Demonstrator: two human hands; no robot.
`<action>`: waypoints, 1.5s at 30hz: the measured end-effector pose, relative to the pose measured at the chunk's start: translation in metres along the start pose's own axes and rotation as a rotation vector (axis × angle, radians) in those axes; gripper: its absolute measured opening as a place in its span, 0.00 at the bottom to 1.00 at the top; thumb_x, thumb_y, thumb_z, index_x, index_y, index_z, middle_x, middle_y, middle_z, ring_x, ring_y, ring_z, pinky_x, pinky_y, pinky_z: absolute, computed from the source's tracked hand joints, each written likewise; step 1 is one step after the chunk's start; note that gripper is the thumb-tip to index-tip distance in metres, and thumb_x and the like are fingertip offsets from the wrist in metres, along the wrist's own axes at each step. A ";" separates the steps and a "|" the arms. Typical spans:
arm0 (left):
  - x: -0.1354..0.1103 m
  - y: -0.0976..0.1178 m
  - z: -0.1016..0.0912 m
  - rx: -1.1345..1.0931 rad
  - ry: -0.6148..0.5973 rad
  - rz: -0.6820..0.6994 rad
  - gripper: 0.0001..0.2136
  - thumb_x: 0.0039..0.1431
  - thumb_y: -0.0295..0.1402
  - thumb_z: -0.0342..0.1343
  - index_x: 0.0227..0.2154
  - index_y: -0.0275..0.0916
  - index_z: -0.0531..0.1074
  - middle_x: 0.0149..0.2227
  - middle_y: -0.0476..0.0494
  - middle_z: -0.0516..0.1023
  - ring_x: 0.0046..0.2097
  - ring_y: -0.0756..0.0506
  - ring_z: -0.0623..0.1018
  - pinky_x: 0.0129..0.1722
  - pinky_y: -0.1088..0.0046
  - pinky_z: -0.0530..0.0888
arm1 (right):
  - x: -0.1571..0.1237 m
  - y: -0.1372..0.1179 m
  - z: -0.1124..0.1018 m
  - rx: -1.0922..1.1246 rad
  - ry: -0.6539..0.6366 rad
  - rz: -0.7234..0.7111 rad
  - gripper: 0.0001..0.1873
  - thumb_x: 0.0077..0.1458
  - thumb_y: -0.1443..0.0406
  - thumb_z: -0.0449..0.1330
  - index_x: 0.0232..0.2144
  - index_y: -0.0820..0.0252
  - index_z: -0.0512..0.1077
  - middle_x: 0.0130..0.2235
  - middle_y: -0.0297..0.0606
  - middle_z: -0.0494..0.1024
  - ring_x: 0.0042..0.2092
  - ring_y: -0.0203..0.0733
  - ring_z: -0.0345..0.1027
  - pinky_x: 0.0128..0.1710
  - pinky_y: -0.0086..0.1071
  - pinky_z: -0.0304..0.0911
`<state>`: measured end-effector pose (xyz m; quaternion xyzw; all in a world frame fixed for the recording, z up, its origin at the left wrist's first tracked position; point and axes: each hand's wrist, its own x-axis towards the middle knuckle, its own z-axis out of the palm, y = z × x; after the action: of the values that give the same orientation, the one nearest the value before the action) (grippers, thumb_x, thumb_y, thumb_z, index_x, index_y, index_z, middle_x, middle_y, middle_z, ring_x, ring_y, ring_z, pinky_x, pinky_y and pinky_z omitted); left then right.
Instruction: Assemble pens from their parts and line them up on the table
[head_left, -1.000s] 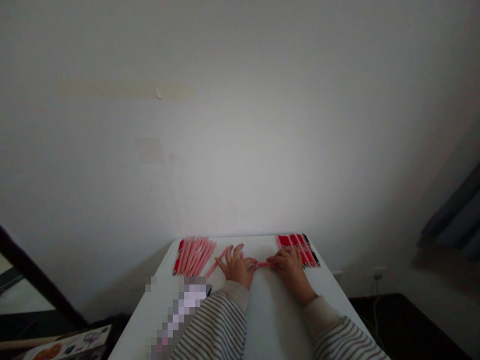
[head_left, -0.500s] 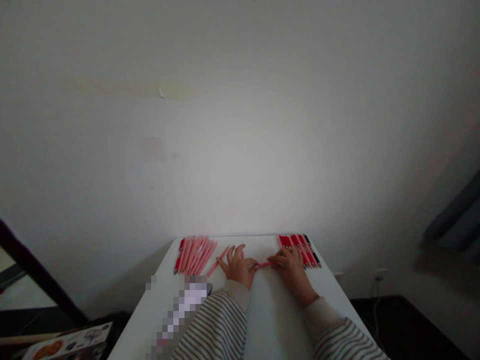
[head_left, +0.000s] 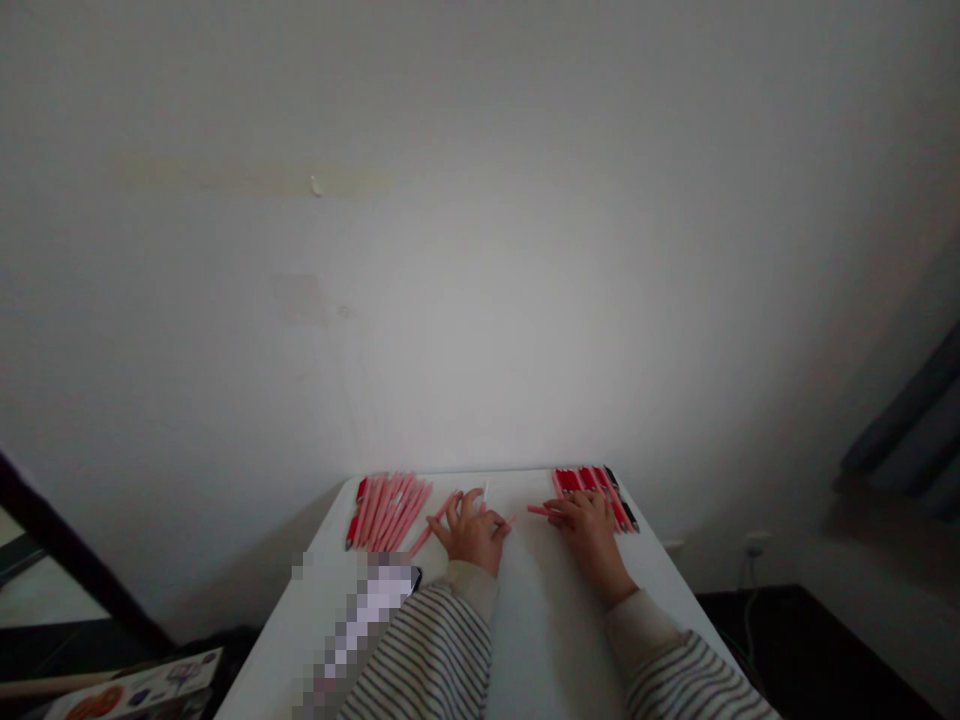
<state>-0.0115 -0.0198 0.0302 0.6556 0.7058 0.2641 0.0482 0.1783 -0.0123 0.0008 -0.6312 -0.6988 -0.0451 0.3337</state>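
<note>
My left hand (head_left: 474,542) is closed, pinching a small pink piece (head_left: 510,523) between thumb and forefinger. A thin white and pink stick (head_left: 485,495) shows just beyond its fingers. My right hand (head_left: 591,530) is closed on a short pink pen part (head_left: 538,510), which points left toward the other hand with a gap between. One pink pen (head_left: 427,532) lies slanted beside my left hand. Further left, several pink pens (head_left: 390,510) lie fanned in a pile. Several red and pink pens (head_left: 577,480) lie in a row beyond my right hand, partly hidden by it.
The white table (head_left: 532,640) stands against a plain wall (head_left: 480,250). A blurred-out flat object with a dark edge (head_left: 416,578) lies left of my left forearm. A printed box (head_left: 142,690) is low at the left, and a dark curtain (head_left: 915,440) hangs at the right.
Half a second ago a pink-red pen bridged both hands. Now its parts are separated, one in each hand, with a gap between them. The pen piles look unchanged.
</note>
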 end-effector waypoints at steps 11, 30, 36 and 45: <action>0.000 0.000 0.002 0.009 0.012 0.033 0.02 0.49 0.36 0.62 0.23 0.52 0.78 0.58 0.55 0.70 0.63 0.36 0.59 0.60 0.32 0.43 | 0.001 -0.001 -0.003 0.000 0.035 0.009 0.10 0.55 0.62 0.59 0.39 0.45 0.77 0.41 0.37 0.77 0.48 0.51 0.61 0.51 0.48 0.52; 0.001 -0.003 0.005 -0.011 -0.029 0.034 0.04 0.45 0.39 0.65 0.27 0.54 0.79 0.58 0.53 0.68 0.64 0.34 0.57 0.60 0.32 0.41 | 0.000 -0.005 -0.003 -0.002 0.000 0.056 0.10 0.54 0.62 0.61 0.38 0.45 0.78 0.42 0.36 0.77 0.48 0.51 0.61 0.52 0.48 0.51; 0.001 0.001 0.004 0.010 -0.048 0.048 0.03 0.47 0.40 0.64 0.27 0.53 0.79 0.59 0.52 0.67 0.64 0.35 0.57 0.59 0.31 0.42 | 0.001 -0.008 -0.006 0.002 -0.047 0.088 0.11 0.54 0.65 0.60 0.39 0.44 0.78 0.44 0.36 0.75 0.51 0.50 0.59 0.55 0.49 0.49; 0.002 0.003 0.008 -0.004 -0.040 0.072 0.04 0.48 0.41 0.63 0.27 0.50 0.79 0.60 0.50 0.67 0.64 0.35 0.57 0.60 0.31 0.38 | 0.000 -0.006 -0.004 0.010 -0.029 0.076 0.11 0.55 0.64 0.60 0.39 0.44 0.78 0.44 0.36 0.76 0.51 0.50 0.60 0.56 0.48 0.49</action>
<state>-0.0064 -0.0153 0.0254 0.6854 0.6802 0.2542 0.0540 0.1739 -0.0158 0.0057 -0.6562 -0.6793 -0.0198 0.3280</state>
